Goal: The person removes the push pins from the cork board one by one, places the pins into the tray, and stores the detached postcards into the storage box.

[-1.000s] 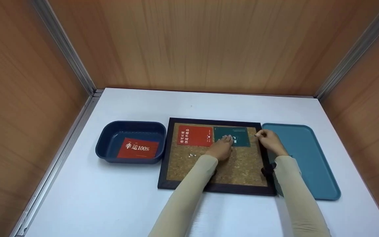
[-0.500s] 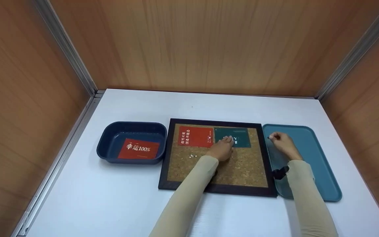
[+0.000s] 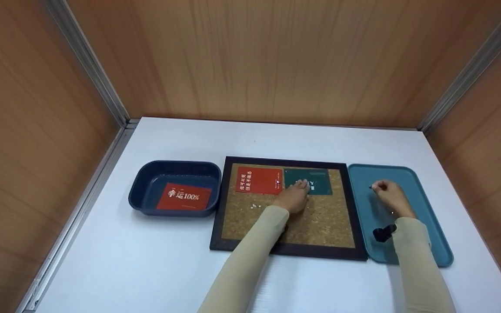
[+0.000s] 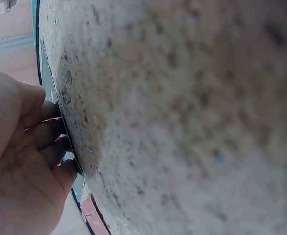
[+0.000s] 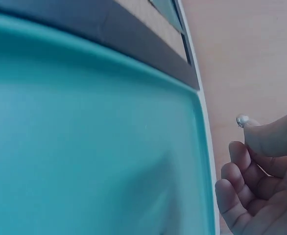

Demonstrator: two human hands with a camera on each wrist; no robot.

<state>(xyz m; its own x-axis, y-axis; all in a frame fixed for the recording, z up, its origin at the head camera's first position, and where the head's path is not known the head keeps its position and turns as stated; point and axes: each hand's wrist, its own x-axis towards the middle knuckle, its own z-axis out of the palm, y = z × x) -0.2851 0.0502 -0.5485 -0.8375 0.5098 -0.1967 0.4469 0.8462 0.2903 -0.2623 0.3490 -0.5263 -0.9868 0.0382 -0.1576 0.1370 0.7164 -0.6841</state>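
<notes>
My left hand [image 3: 293, 199] rests its extended fingertips on the lower part of a green card [image 3: 313, 174] lying on a cork board [image 3: 320, 226]. In the left wrist view the fingers [image 4: 50, 132] meet the card's edge just above the cork. Over the teal tray [image 3: 422, 204], my right hand [image 3: 392, 198] pinches a small silvery, round-headed thumbtack [image 5: 241, 120] between thumb and forefinger. Beside the green card on the board lies a red card [image 3: 257, 180] with white writing and a tiny bright spot at its right side.
Several tiny white bits [image 3: 255, 206] lie on the cork below the red card. A dark blue basin [image 3: 146, 204] at the left holds another red card [image 3: 185, 198]. The board's black frame [image 3: 285, 161] stands between basin and tray; wooden walls [image 3: 250, 61] enclose the white table [image 3: 102, 261].
My right hand has moved right, from the board's right edge to over the teal tray, with the thumbtack pinched. The left hand has stayed on the green card.
</notes>
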